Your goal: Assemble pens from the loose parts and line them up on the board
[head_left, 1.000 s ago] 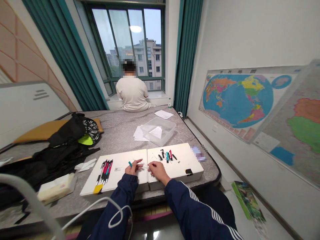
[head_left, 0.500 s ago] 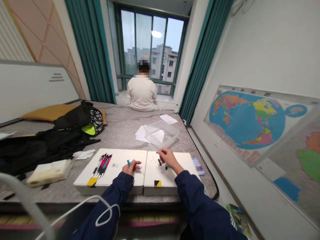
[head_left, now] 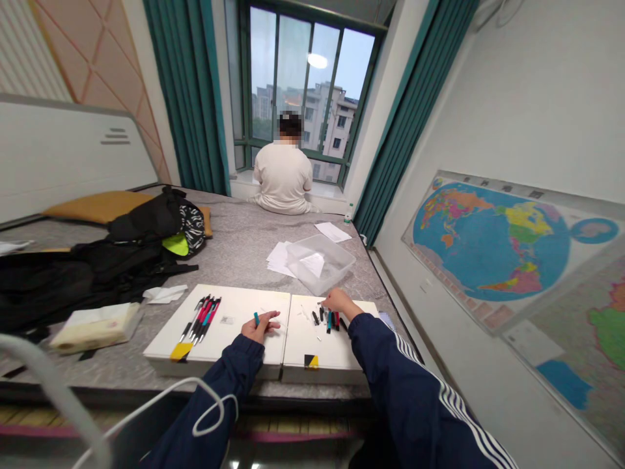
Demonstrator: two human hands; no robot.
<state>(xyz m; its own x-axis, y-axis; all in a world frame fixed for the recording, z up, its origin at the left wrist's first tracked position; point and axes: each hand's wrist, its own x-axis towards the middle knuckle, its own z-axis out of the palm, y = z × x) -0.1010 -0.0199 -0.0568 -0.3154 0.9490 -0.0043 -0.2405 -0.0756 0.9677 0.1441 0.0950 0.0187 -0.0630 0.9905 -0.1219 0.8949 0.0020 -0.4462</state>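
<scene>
My left hand [head_left: 260,327] is closed over the left white box [head_left: 233,345] with a teal pen barrel [head_left: 256,318] sticking up by the thumb. A thin pale piece seems to lie near its fingertips, too faint to name. Over the back of the right white box [head_left: 297,348], my right hand [head_left: 340,302] has its fingers pinched together above loose pen parts; whatever is between them is too small to tell. Black pen parts [head_left: 316,318], a teal barrel [head_left: 329,321] and a red one [head_left: 335,320] lie under that hand. Several assembled pens [head_left: 201,319] lie side by side at the left.
Behind the boxes stand a clear plastic bin [head_left: 322,277] and white papers [head_left: 279,259]. A tissue pack [head_left: 97,327] and black backpack [head_left: 127,267] are at the left. A white cable [head_left: 195,384] crosses my left sleeve. Another person [head_left: 283,176] sits by the window.
My right hand has moved away from my left hand, rightward to the loose pen parts. The left hand keeps the teal barrel. The view has turned left.
</scene>
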